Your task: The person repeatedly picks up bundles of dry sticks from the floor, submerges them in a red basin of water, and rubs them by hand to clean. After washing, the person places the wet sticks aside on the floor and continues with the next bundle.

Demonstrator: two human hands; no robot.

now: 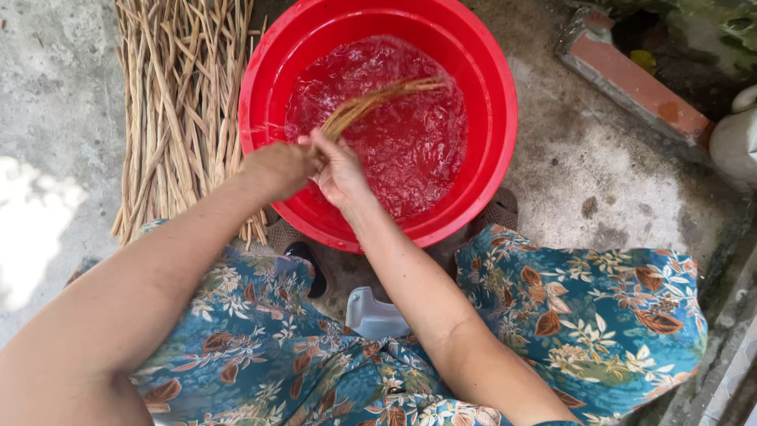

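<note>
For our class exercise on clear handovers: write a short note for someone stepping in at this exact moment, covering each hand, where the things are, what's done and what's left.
Left hand: closed grip on the small bundle of tan dried plant strips, near its end.
Right hand: closed on the same bundle, beside the left.
The bundle's far end dips into rippling water in the round red plastic basin on the concrete.
Done: this bundle is partly wet.
Left: the large pile of dry tan strips lies on the ground left of the basin, apparently not yet wetted.

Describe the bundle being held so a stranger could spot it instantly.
Find the big red basin of water on the concrete. Over its near rim, both hands pinch a thin tan fibre bundle dipping into the water, wet, unlike the dry stalk pile lying left.
</note>
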